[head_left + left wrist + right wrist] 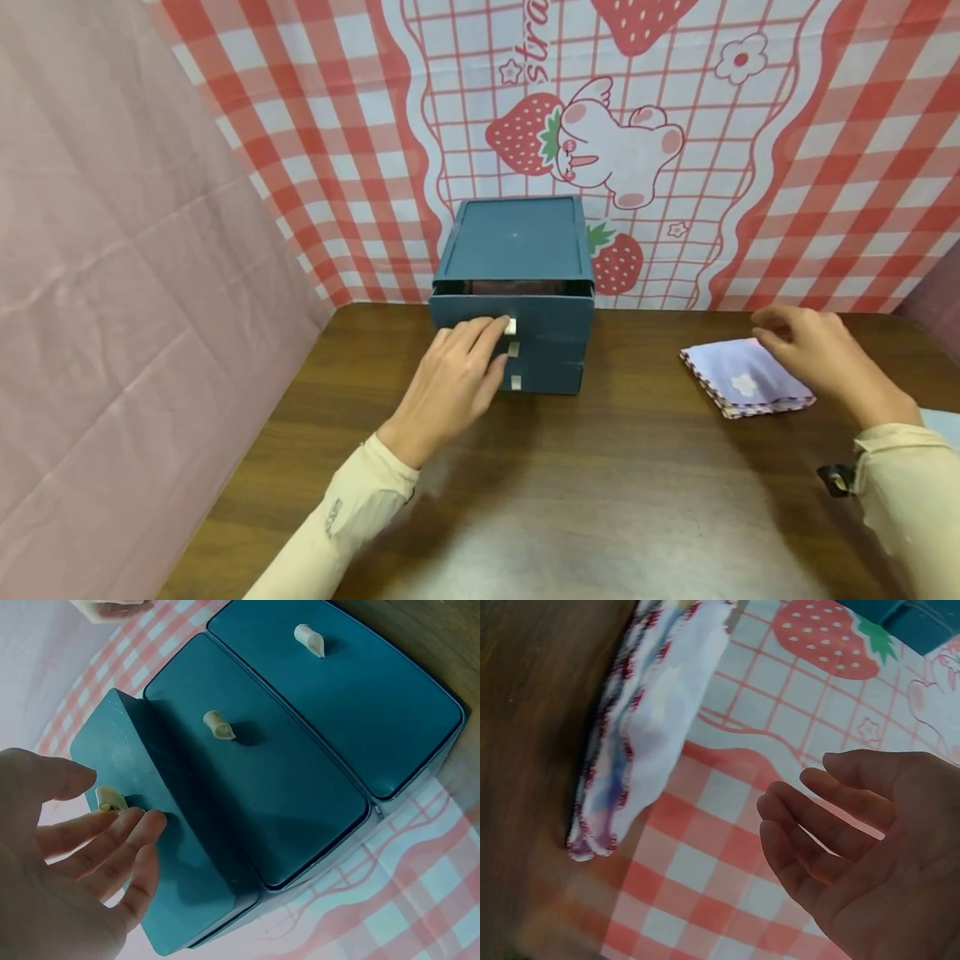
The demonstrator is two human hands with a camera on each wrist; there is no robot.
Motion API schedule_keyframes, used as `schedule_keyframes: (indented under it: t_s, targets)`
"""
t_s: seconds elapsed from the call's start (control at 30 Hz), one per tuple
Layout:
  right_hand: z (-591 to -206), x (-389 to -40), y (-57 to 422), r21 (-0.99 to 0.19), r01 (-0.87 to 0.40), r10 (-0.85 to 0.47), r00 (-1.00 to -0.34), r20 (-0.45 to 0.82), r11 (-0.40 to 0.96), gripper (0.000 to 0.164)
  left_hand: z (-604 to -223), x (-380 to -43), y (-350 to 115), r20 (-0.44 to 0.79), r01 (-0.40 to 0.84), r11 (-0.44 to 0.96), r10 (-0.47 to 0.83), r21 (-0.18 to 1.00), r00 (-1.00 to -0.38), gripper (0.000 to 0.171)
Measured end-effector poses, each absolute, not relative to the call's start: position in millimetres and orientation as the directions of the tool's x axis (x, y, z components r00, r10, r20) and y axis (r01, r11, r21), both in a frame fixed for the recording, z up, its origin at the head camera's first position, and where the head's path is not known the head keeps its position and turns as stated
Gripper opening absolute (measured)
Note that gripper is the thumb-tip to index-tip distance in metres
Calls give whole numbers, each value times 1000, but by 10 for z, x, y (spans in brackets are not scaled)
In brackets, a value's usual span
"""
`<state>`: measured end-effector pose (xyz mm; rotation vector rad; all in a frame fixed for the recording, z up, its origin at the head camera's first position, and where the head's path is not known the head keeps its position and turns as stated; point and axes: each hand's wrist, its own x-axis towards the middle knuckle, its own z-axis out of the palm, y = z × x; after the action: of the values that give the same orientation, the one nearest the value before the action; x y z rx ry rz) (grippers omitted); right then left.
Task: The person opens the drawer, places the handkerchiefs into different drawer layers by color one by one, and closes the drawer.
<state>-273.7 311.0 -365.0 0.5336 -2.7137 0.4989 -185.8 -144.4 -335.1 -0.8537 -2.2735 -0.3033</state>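
A dark blue drawer box (517,237) stands against the cloth backdrop, with its top drawer (191,870) pulled out a little. My left hand (453,379) is at that drawer's small whitish knob (111,799). Its fingertips are at the knob, while the thumb stands apart from it in the left wrist view. To the right, a folded lavender cloth (723,367) with a white flower and a striped edging lies on the table. Above its right side hovers my right hand (817,354), fingers loosely bent and holding nothing; the right wrist view shows it apart from the cloth.
Two lower drawers, each with a knob (219,725), are closed. The wooden table (600,500) runs in front of the box. A red-and-white checked backdrop (360,167) hangs behind, and a pink curtain (150,292) hangs at left. Something pale (943,423) lies at the right edge.
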Motion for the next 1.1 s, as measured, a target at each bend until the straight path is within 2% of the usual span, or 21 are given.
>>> schedule_keyframes:
  t_s: [0.37,0.63,1.1]
  targets:
    - [-3864,-2948,3192,-262,-432,-356,-888,292,863,25,-3406,-1951,-1428,671,638,770,470,5,-573,55]
    - [-3938,-2979,3215,-287,-423,-348,-896,278,860,24,-3431,-2018,-1426,667,625,781,470,-9,-578,55]
    - [-4075,-3072,3309,-297,-432,-380,-899,219,852,31,-3431,-2012,-1426,617,588,808,453,21,-644,56]
